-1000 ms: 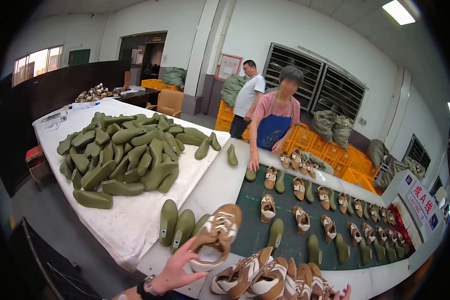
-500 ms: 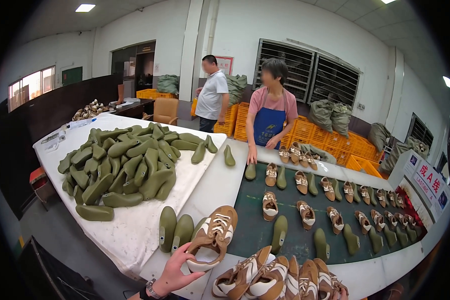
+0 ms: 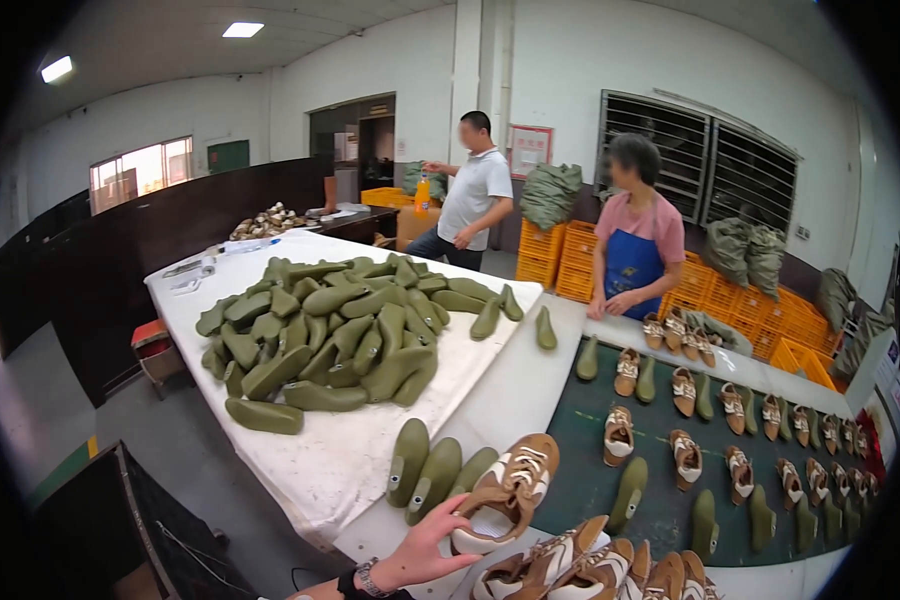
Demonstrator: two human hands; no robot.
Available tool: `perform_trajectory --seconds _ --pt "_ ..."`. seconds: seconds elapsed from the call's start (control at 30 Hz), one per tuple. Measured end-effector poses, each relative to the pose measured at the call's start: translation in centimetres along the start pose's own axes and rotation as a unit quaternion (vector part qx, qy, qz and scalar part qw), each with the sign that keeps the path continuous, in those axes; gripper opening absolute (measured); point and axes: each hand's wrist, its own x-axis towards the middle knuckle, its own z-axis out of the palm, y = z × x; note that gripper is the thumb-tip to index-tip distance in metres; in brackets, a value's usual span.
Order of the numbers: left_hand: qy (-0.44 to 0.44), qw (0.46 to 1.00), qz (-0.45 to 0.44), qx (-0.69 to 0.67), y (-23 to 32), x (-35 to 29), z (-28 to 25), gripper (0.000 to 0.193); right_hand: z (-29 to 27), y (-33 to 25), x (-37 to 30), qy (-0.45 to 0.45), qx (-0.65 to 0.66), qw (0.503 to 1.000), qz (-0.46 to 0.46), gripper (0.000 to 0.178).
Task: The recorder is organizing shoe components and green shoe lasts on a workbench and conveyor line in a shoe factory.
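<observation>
My left hand [image 3: 425,545] is closed around the heel of a brown and white lace-up sneaker [image 3: 515,478], near the table's front. The toe points away from me, and its opening faces my fingers. Just left of it, several green shoe lasts [image 3: 435,478] lie side by side on the white tabletop. To its right, along the lower edge, a tight row of matching sneakers [image 3: 592,572] stands close to the hand. My right hand does not show.
A heap of green lasts [image 3: 330,335] covers much of the white-covered table [image 3: 330,490] at left. Sneakers and lasts stand in rows on the dark green conveyor belt [image 3: 660,500]. Across it stands a person in a blue apron [image 3: 632,262]; another in a white shirt [image 3: 478,190] holds an orange bottle [image 3: 422,194].
The view has turned left. The aproned person's hand has drawn back from a last on the belt. The white-shirted person's bottle has come into sight. Fingers at the lower right no longer show.
</observation>
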Motion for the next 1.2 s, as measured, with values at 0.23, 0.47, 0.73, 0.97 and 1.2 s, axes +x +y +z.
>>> perform_trajectory --seconds 0.23,0.47,0.73,0.97,1.2 --pt "-0.009 1.000 -0.019 -0.019 0.1 -0.3 0.2 0.041 0.5 -1.3 0.0 0.019 -0.033 0.999 0.000 0.036" --pt "-0.015 0.998 -0.041 -0.038 0.5 -0.4 -0.2 0.039 1.6 -0.2 0.2 0.015 -0.066 0.998 0.009 0.041" --pt "-0.009 0.999 -0.029 -0.024 -0.5 -1.1 -0.4 0.039 0.8 -1.7 0.0 -0.015 -0.064 0.998 0.018 0.044" --pt "-0.006 0.999 -0.036 -0.032 -0.4 -1.4 -0.5 0.040 0.2 -2.3 -0.5 0.005 -0.043 0.999 -0.016 0.040" --pt "-0.003 0.998 -0.043 -0.039 -0.1 -1.2 -0.8 0.039 0.2 -2.0 -0.2 0.002 -0.036 0.999 -0.030 0.040"
